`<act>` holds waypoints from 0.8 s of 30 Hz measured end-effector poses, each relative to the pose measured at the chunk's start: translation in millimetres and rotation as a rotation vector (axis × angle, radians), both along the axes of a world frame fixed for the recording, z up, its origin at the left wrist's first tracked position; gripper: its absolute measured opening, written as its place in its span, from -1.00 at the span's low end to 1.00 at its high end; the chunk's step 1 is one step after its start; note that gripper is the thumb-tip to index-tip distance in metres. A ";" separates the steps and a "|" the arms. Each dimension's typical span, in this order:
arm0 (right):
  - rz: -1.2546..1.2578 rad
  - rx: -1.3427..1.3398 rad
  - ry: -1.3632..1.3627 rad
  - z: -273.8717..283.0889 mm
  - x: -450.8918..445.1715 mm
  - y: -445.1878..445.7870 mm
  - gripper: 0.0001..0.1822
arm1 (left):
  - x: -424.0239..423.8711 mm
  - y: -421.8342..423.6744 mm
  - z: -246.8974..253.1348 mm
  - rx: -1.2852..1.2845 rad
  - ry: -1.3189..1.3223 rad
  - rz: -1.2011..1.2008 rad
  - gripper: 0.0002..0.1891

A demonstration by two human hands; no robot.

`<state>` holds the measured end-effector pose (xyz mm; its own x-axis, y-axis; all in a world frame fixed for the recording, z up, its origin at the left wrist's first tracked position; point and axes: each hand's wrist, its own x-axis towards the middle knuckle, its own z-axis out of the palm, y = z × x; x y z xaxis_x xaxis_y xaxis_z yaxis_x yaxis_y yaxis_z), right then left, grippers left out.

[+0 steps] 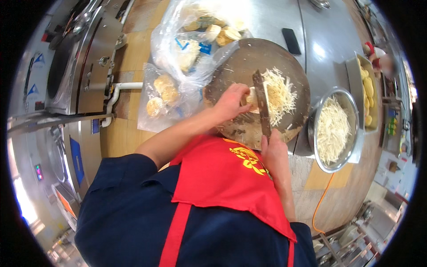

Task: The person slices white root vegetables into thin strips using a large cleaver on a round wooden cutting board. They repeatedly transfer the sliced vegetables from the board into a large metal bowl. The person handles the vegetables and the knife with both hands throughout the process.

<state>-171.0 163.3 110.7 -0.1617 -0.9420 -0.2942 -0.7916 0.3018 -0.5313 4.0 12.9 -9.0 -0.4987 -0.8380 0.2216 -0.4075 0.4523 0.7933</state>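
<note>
On a round wooden chopping block [230, 75], my left hand [233, 101] holds down a pale, cream-coloured block of food [252, 99] with its fingertips. My right hand [275, 147] grips the handle of a cleaver [261, 100], whose dark blade stands on edge against the right side of that piece. Right of the blade lies a heap of thin pale shreds [279, 95]. A steel bowl [356, 133] at the right of the block holds more pale shreds [332, 131].
Clear plastic bags [163, 56] with rounded, cut pale pieces [227, 35] lie left and behind the block. A phone [291, 41] lies on the steel table [273, 20]. A tray [375, 116] of yellowish pieces stands at the right; beyond it is another person [380, 58].
</note>
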 end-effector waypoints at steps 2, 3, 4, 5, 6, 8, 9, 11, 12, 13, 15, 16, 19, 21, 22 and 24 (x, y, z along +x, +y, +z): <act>0.026 0.028 0.002 -3.3 -5.7 -7.9 -0.74 | -0.5 1.4 -4.2 -0.021 -0.009 0.031 -0.50; 0.037 0.041 -0.005 -7.4 -8.0 -11.2 -0.74 | -0.1 1.0 -3.8 0.000 -0.023 0.036 -0.51; 0.082 -0.013 0.000 -14.6 -11.3 -12.3 -0.73 | 0.9 1.0 -2.6 0.033 -0.016 0.034 -0.51; 0.121 -0.068 0.008 -21.6 -11.7 -12.1 -0.73 | 1.6 1.7 -2.5 0.065 -0.004 0.026 -0.52; 0.133 -0.033 0.048 -18.4 -9.4 -14.8 -0.73 | 0.0 2.9 -4.1 0.053 0.005 0.027 -0.51; 0.141 0.022 0.075 -24.8 0.7 -26.0 -0.72 | 4.2 5.0 -8.0 0.031 0.023 0.030 -0.50; 0.140 0.056 0.098 -28.8 2.9 -30.2 -0.71 | 3.9 6.3 -8.2 0.031 0.015 0.038 -0.49; 0.132 0.033 0.124 -44.9 10.0 -37.3 -0.68 | 3.1 6.3 -3.4 0.023 0.000 0.026 -0.48; 0.121 0.015 0.131 -56.0 14.5 -40.6 -0.68 | 5.7 5.5 -5.7 0.004 -0.018 0.045 -0.48; 0.114 0.000 0.151 -65.4 14.1 -44.1 -0.68 | 7.4 5.7 -11.0 -0.013 -0.021 0.067 -0.47; 0.097 -0.038 0.110 -79.0 15.8 -54.8 -0.69 | 1.8 9.0 -6.1 -0.022 0.030 0.060 -0.46; 0.110 -0.065 0.101 -82.7 17.3 -62.9 -0.70 | 2.2 13.1 -5.6 -0.018 0.039 0.057 -0.44; 0.141 -0.105 0.081 -89.2 14.6 -67.2 -0.71 | 5.2 19.4 -9.8 -0.065 0.062 0.079 -0.37; 0.161 -0.118 0.080 -88.9 12.4 -69.0 -0.71 | 2.5 23.3 -12.7 -0.008 0.089 0.091 -0.34; 0.175 -0.128 0.080 -87.4 11.5 -66.5 -0.72 | 1.1 25.4 -11.8 0.071 0.105 0.094 -0.33; 0.196 -0.195 0.083 -92.4 7.6 -58.4 -0.72 | -0.3 23.2 -8.4 0.188 0.111 0.111 -0.32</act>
<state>-163.3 104.8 18.3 0.0134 -0.9951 -0.0983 -0.8678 0.0372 -0.4955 3.7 36.1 -17.4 -0.3826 -0.9180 0.1045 -0.3525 0.2496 0.9019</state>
